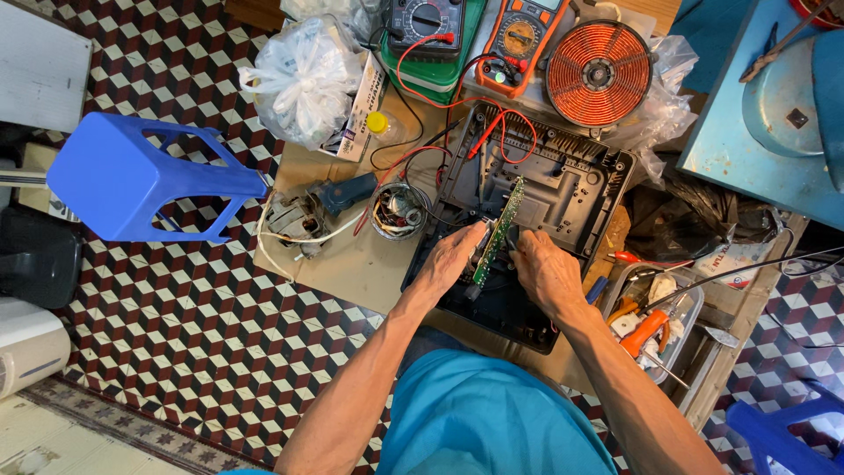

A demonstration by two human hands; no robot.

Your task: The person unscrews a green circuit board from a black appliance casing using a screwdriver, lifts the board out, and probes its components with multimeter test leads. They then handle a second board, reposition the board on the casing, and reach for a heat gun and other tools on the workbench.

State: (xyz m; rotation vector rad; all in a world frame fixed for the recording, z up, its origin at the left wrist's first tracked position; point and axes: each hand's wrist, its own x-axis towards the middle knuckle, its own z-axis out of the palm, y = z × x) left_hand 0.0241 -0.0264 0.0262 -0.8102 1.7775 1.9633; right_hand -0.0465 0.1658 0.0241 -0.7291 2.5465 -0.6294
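Note:
A long green circuit board [498, 229] stands on edge over the open black plastic housing [571, 189] of an appliance. My left hand [450, 260] holds the board's near end from the left side. My right hand [545, 271] rests just right of the board, fingers curled at its lower edge; whether it grips something small I cannot tell. Red and black probe wires [492, 132] run from the housing up to an orange multimeter [520, 40].
A copper coil disc [599, 72] lies behind the housing. A second meter [425, 22] sits on a green box, beside a white plastic bag [303, 79]. A blue stool [145, 180] lies at left, a clear tool tray [655, 321] at right, a small motor [299, 215] on cardboard.

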